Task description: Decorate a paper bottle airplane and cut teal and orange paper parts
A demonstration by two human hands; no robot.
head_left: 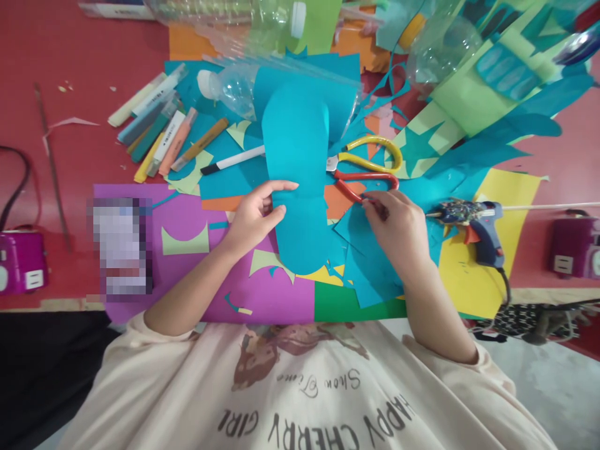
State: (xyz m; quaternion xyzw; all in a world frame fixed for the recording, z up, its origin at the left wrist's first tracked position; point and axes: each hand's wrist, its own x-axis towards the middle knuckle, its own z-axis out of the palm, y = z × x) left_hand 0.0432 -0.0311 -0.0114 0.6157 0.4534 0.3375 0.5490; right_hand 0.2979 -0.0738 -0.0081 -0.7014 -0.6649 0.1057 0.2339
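My left hand [257, 215] pinches the left edge of a long blue paper piece [300, 169] with rounded ends, creased across its middle. My right hand [398, 228] has its fingers curled at the red handle of a pair of scissors [375, 156]; the other handle is yellow. The blue paper piece hides the scissors' blades. Behind its upper end lies a clear plastic bottle [234, 90] with a white cap and blue paper around or inside it; I cannot tell which. A white marker [234, 159] with a black tip pokes out to the left.
Several markers [164, 134] lie at the left, above a blurred phone [120, 247] on purple paper [182, 281]. A glue gun [482, 225] rests on yellow paper [469, 284] at the right. Paper scraps surround the hands. Another bottle [445, 50] and green paper craft [469, 94] are beyond.
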